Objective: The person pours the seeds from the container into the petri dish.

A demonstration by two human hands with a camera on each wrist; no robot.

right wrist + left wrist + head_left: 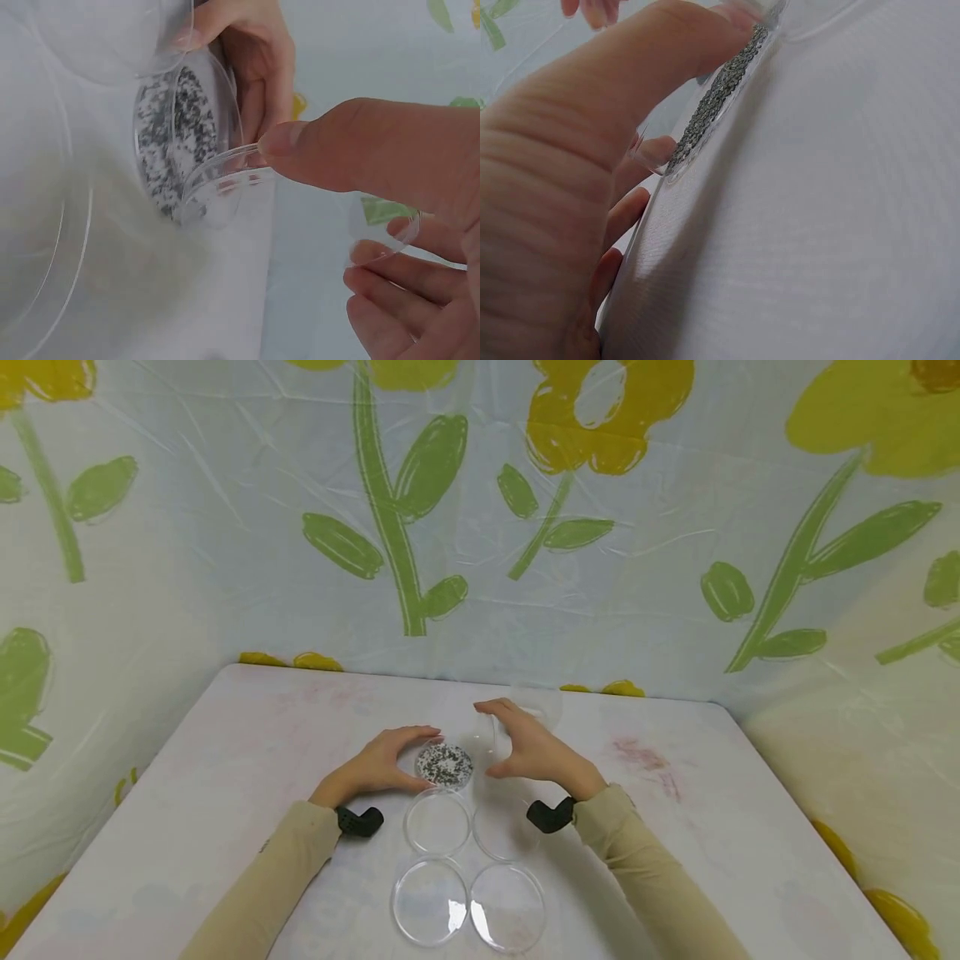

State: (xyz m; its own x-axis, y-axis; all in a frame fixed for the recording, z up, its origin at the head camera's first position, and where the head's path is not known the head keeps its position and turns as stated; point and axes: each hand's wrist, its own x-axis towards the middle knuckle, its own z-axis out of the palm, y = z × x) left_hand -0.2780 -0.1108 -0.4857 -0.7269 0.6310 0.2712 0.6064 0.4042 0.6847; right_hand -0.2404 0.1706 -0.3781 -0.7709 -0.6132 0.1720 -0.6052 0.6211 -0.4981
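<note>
My left hand (378,764) grips a round clear petri dish (445,766) by its sides, thumb at the near edge and fingers at the far edge. Dark grains and white bits cover its floor; in the left wrist view the grains (716,97) form a dark layer close to the tabletop. Just right of that dish, my right hand (536,747) pinches a clear, shallow petri dish piece (232,166) between thumb and fingers. It is tilted on edge above the table; whether it is a lid or a base I cannot tell.
Several clear petri dishes lie close together nearer me, among them a front left dish (430,902) and a front right dish (508,908). Another clear round piece (546,703) sits behind my right hand. A flower-printed cloth (465,543) walls the table's back.
</note>
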